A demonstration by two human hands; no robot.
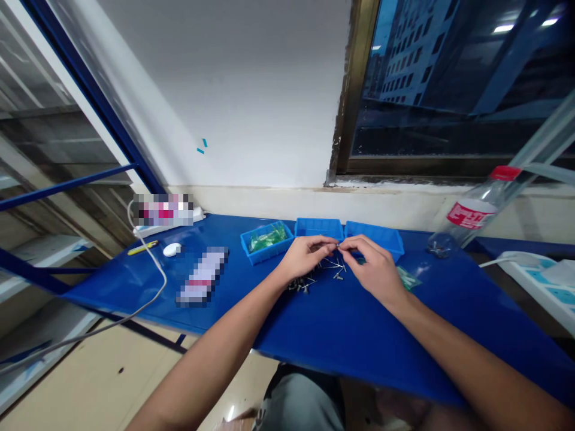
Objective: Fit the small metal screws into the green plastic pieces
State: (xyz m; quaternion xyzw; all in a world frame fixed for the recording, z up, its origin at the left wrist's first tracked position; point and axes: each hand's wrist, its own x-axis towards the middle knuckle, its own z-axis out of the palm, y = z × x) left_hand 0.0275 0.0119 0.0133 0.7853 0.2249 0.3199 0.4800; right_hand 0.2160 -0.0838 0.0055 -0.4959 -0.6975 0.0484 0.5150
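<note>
My left hand (pixel 305 257) and my right hand (pixel 372 269) meet above a blue table (pixel 404 335), their fingertips pinching a tiny metal part (pixel 337 245) between them. The part is too small to make out in detail. Just below the hands lies a loose pile of small components with thin metal leads (pixel 318 275). Three blue plastic bins stand behind the hands: one holds a green bag (pixel 268 238), the middle bin (pixel 318 228) is close to my left fingers, and the right bin (pixel 375 239) is partly hidden behind my right hand.
A green packet (pixel 408 277) lies right of my right hand. A clear bottle with a red cap (pixel 471 211) lies at the right. A white mouse (pixel 172 249), a yellow marker (pixel 142 247), a white cable (pixel 157 269) and a blurred box (pixel 202 276) occupy the left.
</note>
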